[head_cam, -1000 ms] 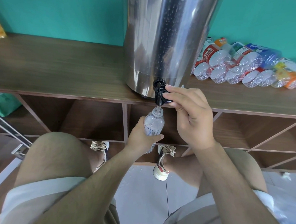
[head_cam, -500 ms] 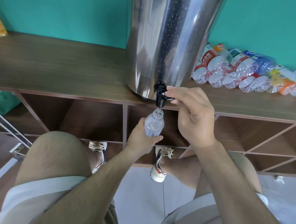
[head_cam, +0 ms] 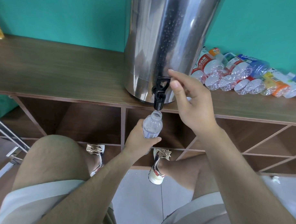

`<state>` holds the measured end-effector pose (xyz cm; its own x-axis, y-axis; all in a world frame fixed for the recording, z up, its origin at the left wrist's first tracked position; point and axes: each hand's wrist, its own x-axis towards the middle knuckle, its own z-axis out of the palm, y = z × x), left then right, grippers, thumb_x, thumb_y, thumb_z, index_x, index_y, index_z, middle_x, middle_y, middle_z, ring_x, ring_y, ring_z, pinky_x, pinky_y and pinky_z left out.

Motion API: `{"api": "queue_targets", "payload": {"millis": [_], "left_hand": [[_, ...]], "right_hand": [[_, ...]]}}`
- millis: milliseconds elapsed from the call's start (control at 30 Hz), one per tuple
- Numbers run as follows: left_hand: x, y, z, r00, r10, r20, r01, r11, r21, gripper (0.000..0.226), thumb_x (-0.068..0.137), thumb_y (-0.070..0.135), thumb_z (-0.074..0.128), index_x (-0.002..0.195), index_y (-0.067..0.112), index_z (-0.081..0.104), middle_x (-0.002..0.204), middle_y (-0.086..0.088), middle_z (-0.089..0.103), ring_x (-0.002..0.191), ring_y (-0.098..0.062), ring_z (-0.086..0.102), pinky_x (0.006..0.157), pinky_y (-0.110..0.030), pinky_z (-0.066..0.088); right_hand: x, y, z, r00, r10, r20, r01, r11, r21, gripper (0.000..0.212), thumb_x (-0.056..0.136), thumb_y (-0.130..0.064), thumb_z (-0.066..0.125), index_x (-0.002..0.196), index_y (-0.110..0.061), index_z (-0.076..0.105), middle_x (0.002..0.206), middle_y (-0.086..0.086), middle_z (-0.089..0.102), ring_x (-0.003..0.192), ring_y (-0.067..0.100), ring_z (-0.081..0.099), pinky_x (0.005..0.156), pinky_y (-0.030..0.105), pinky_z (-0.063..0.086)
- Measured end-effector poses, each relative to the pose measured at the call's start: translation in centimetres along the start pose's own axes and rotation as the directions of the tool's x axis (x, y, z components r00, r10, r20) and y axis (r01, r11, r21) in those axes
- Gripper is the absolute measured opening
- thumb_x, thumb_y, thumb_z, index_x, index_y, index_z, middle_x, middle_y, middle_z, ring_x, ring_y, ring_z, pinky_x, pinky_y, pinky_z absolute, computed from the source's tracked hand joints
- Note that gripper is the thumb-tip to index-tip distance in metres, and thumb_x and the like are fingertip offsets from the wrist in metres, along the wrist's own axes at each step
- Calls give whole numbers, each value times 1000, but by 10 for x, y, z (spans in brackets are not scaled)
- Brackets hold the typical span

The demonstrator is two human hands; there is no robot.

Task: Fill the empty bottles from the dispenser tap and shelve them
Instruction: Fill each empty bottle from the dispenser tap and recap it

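Two hands meet at the counter's (head_cam: 58, 73) front edge. The left hand (head_cam: 141, 140) grips a clear bottle (head_cam: 152, 126) round its body, its long axis near upright and its open mouth just under the black tap (head_cam: 158, 103). The right hand (head_cam: 194, 107), nearer the lever (head_cam: 162, 82), hangs loosely spread beside it, holding nothing. Behind stands the steel dispenser (head_cam: 166, 44). Empty bottles (head_cam: 235, 75) lie toward the counter's right end.

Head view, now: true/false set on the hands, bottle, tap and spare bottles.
1. The left hand grips the bottle just below the tap. True.
2. The bottle is capped. False: its mouth is open, with no cap on it.
3. The right hand is beside the tap's lever, on its right. True.
4. The spare bottles lie left of the dispenser. False: they lie to its right, on the wooden top.
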<state>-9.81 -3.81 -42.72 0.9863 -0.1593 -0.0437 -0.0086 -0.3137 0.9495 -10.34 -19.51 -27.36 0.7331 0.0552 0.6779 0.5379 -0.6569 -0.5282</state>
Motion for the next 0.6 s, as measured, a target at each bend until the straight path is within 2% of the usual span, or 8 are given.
{"api": "queue_targets", "payload": {"millis": [100,167,200,300,367,433,500,600], "left_hand": [[0,0,0,1000,7,-1,-7,1000,9,65,80,28,90,125,37,44,109,26,58,100,7,59,70,1,43],[1,1,1,1000,6,-8,-6,1000,20,64,79,30,90,124,37,44,107,27,58,99,6,59,70,-2,43],[2,1,1,1000,6,-11,-6,1000,28,64,79,30,90,123,38,44,106,27,57,98,7,59,69,-3,43],[2,3,2,1000,7,-8,-6,999,45,65,79,32,90,123,39,43,107,27,56,96,7,58,69,-3,41],[3,4,2,1000,5,1,-5,999,48,65,80,32,89,125,39,42,111,24,57,98,4,58,70,-3,40],[2,4,2,1000,1,6,-1,999,53,66,80,33,89,127,39,42,114,23,56,101,1,59,73,-4,39],[2,4,2,1000,1,6,-1,998,64,67,80,35,88,126,40,41,113,24,56,101,0,58,74,-4,38],[2,6,2,1000,-2,5,2,997,73,66,80,35,89,125,40,40,109,26,55,96,5,57,72,-4,38]], "right_hand": [[-17,20,-2,986,161,-38,-163,986,-42,24,107,-21,61,127,-15,72,109,-11,70,97,-5,61,85,12,46],[-25,38,-4,955,293,-52,-298,941,-163,22,104,-18,65,123,-11,73,109,-5,69,91,1,57,88,19,48],[-27,46,-5,934,354,-59,-358,910,-209,25,102,-19,67,124,-9,73,113,-1,69,95,4,57,95,26,48],[-21,65,-8,856,516,-9,-490,808,-327,48,101,-30,68,144,-10,59,138,9,61,129,27,53,111,36,38],[-12,72,-8,800,597,59,-504,722,-475,68,101,-41,66,159,-16,40,153,13,50,142,35,41,118,44,31],[-3,77,-6,747,655,118,-489,660,-571,75,102,-46,64,164,-22,28,161,12,42,148,37,34,121,50,29],[3,85,-4,731,666,148,-482,658,-579,68,105,-42,61,163,-24,32,162,10,42,149,36,33,121,51,30],[6,99,-4,778,604,172,-436,716,-545,45,107,-28,57,150,-15,54,151,14,54,139,39,43,116,47,36]]}}
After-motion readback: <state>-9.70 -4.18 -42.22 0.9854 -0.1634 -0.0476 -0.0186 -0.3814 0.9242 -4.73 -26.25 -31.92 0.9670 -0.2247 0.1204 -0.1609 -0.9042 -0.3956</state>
